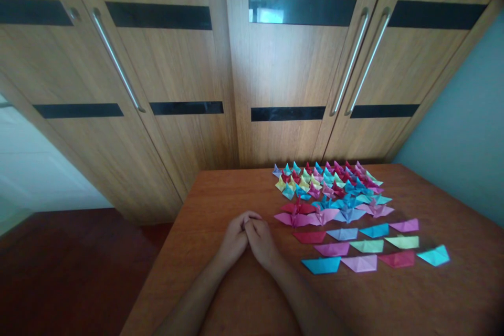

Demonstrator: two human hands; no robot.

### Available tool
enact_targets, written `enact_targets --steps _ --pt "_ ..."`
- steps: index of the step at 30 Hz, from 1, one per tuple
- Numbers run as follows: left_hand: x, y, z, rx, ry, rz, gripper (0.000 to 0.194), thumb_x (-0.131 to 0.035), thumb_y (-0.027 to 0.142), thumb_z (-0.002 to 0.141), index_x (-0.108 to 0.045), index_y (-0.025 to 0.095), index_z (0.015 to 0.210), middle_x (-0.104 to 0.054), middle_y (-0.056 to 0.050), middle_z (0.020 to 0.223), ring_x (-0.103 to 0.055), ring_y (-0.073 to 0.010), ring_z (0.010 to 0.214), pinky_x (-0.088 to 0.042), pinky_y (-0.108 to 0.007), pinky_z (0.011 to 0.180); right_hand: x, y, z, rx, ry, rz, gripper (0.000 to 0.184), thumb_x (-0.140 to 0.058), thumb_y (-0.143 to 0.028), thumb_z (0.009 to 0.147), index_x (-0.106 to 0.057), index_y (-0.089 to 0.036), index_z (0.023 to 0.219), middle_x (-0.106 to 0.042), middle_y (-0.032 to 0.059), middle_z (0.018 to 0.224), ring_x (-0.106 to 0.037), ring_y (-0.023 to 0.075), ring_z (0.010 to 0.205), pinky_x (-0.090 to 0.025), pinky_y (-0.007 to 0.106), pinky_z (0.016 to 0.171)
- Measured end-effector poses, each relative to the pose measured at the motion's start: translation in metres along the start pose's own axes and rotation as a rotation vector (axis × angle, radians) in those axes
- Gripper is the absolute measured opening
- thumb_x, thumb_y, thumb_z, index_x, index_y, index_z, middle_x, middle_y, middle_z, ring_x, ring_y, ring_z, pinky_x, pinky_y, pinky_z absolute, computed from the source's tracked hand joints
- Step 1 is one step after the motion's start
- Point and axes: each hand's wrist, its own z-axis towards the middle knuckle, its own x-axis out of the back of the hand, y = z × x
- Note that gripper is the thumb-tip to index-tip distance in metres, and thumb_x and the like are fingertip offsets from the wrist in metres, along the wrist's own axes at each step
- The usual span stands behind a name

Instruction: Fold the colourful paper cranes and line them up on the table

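My left hand [237,232] and my right hand [260,239] rest on the wooden table [220,194], clasped together with their fingers folded over one another. No object shows in either hand, though the palms are hidden. To the right of my hands lie flat boat-shaped folded papers in loose rows, among them a red one [310,237], a blue one [321,265] and a pink one [359,263]. Behind these stand many small folded paper cranes in mixed colours, with a larger pink crane [323,216] and a red crane [298,207] at the front.
Against the table's far side stands a wooden wardrobe [283,73] with dark strips and long metal handles [118,60]. A pale blue wall [460,131] is on the right. Dark reddish floor [71,268] shows past the table's left edge.
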Motion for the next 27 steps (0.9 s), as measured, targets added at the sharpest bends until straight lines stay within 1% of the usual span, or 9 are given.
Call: enact_targets --steps 5,16,27 --pt "-0.0006 -0.0006 0.0003 0.002 0.005 0.0 0.033 -0.043 0.01 0.064 -0.065 0.017 0.087 -0.068 -0.003 0.086 -0.059 -0.0185 0.082 -0.045 -0.03 0.079 0.0005 0.0006 0.0001 0.005 -0.022 -0.003 0.041 -0.033 -0.032 0.09 -0.062 -0.015 0.067 -0.064 0.0037 0.069 -0.058 0.0148 0.066 -0.039 0.023 0.059" --pt "0.0002 0.0015 -0.0008 -0.002 -0.002 -0.018 0.033 -0.043 0.008 0.063 -0.065 0.017 0.087 -0.068 -0.003 0.086 -0.059 -0.0184 0.082 -0.045 -0.03 0.079 -0.0006 0.002 -0.0008 -0.001 0.003 -0.009 0.039 -0.033 -0.031 0.089 -0.054 -0.016 0.06 -0.06 0.0024 0.063 -0.055 0.0137 0.06 -0.036 0.022 0.054" --pt "-0.0001 0.0021 0.0002 0.019 0.002 -0.009 0.033 -0.043 0.009 0.062 -0.065 0.017 0.087 -0.068 -0.003 0.086 -0.059 -0.0184 0.082 -0.045 -0.03 0.079 0.0006 -0.0007 -0.0016 -0.001 -0.009 0.002 0.039 -0.033 -0.03 0.09 -0.058 -0.016 0.064 -0.062 0.0036 0.067 -0.057 0.0148 0.064 -0.038 0.023 0.057"
